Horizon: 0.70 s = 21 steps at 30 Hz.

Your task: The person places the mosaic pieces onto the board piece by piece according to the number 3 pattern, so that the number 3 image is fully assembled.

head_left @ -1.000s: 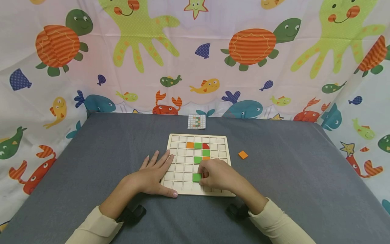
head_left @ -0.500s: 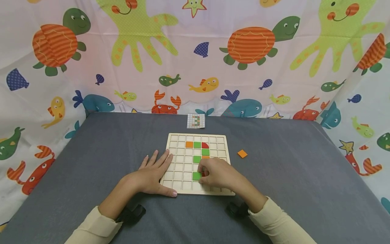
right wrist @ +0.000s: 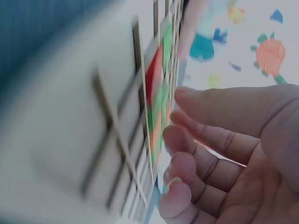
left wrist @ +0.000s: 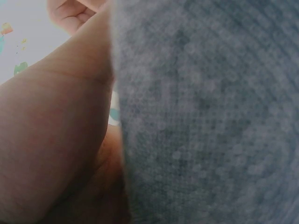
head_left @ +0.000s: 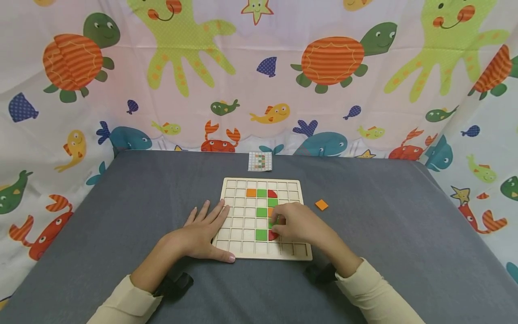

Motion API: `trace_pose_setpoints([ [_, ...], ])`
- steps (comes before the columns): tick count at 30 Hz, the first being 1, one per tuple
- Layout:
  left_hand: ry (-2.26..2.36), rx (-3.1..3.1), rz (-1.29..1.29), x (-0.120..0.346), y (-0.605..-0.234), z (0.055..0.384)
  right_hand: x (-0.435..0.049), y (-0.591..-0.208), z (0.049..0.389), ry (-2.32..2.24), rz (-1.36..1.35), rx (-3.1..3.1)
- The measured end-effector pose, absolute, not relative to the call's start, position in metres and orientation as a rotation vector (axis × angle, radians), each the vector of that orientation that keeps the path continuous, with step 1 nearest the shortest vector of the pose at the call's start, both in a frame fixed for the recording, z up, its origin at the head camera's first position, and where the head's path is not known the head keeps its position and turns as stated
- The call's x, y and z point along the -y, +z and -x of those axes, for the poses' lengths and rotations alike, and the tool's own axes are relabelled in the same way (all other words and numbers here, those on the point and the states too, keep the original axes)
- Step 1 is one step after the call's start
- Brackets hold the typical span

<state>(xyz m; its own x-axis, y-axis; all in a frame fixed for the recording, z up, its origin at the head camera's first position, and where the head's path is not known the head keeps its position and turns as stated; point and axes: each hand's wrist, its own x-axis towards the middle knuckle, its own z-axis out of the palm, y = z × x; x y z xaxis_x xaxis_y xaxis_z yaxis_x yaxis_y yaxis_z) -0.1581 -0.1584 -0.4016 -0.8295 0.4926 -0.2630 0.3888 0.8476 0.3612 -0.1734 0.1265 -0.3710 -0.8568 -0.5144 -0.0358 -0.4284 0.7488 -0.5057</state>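
Observation:
A wooden grid board lies on the grey cloth, with orange, green and red tiles in some cells. My left hand rests with spread fingers on the board's left edge. Over the right half, my right hand hovers with fingers bent and nothing between thumb and fingertips, as the right wrist view also shows. Just below its fingertips sits a red rounded tile, beside a green tile. The hand partly hides another green tile and an orange tile. The left wrist view shows mostly forearm and blurred grey fabric.
One loose orange tile lies on the cloth right of the board. Behind the board is a small pattern card with a coloured grid. A curtain printed with sea animals surrounds the table's back and sides.
My right hand has come off the red rounded tile and shifted slightly up and to the right, uncovering that tile and part of the green one above it. My left hand stays put.

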Motion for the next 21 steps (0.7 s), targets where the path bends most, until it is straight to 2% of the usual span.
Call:
trace_pose_setpoints([
  [11,0.391,-2.671,-0.668,0.158,-0.397,0.158,-0.186,-0.367,0.200,-0.207,0.380,-3.142],
  [21,0.412,-2.666,-0.668,0.157,-0.394,0.157,-0.189,-0.378,0.203,-0.124,0.434,-3.150],
])
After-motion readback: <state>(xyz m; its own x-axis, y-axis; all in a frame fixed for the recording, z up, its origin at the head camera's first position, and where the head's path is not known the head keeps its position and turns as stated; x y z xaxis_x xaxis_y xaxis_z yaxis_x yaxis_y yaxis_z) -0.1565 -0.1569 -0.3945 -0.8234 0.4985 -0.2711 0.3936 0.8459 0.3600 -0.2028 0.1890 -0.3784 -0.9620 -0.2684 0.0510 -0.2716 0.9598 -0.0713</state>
